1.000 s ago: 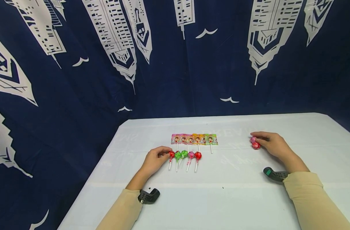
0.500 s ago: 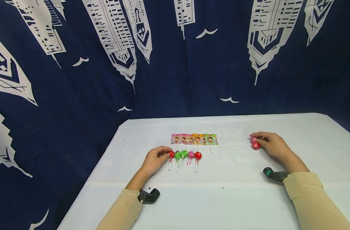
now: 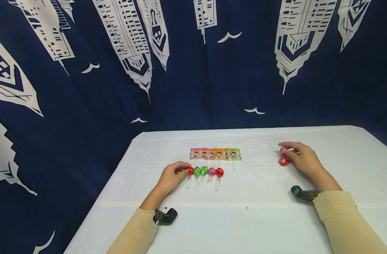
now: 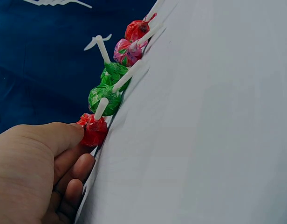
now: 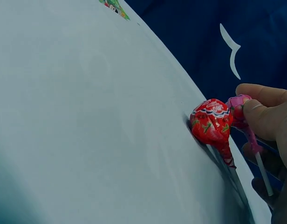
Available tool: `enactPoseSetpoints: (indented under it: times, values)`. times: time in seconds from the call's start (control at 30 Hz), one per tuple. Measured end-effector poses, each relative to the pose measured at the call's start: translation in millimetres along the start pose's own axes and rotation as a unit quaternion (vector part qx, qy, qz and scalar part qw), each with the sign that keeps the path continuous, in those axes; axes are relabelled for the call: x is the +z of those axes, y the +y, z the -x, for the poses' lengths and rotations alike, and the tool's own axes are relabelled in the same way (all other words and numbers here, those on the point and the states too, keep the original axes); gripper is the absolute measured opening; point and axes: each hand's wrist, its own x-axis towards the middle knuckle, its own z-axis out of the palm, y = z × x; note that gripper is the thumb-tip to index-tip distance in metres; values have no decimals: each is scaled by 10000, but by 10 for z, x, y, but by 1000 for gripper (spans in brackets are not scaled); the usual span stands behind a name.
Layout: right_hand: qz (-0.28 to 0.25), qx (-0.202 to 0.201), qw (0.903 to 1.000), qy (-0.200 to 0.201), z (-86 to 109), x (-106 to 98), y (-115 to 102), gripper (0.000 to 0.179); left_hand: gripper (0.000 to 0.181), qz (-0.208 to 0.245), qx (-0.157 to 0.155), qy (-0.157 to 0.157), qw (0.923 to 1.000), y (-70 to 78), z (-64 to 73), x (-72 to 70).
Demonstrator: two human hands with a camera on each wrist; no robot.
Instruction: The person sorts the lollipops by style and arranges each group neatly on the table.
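Observation:
At the left end of a row of round lollipops, my left hand (image 3: 171, 177) holds the head of a red lollipop (image 4: 93, 129) between thumb and fingers. Beside it lie two green lollipops (image 3: 197, 171), a pink lollipop (image 3: 211, 171) and another red lollipop (image 3: 219, 172), sticks toward me. Over on the right, my right hand (image 3: 302, 159) pinches a second pink lollipop (image 5: 238, 108) by its head, the stick hanging below the fingers. A red lollipop (image 5: 211, 122) in a printed wrapper lies on the table just nearer me than that hand, apart from its fingers.
Behind the round lollipops lies a row of flat lollipops (image 3: 213, 153) in pink, orange and green wrappers. The white table (image 3: 244, 225) ends at a dark blue curtain (image 3: 193, 88) with white building prints. Each wrist wears a black camera band.
My right hand has shifted slightly away from me with the pink lollipop, opening a gap to the red one beside it. My left hand stays in place.

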Motion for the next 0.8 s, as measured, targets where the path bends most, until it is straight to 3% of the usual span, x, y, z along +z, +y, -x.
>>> enactPoseSetpoints:
  times: [0.27,0.53,0.8]
  values:
    - [-202,173,9994,215,-16,-33,-91,31,19,-21,-11,-2,10000,0,-3,3]
    - [-97,-54,9987,490,-34,-67,-161,30,18,16,88,38,10000,-3,-7,4]
    - [-377,21,9989,274,-24,-89,-287,29,18,29,132,33,9999,-2,-2,3]
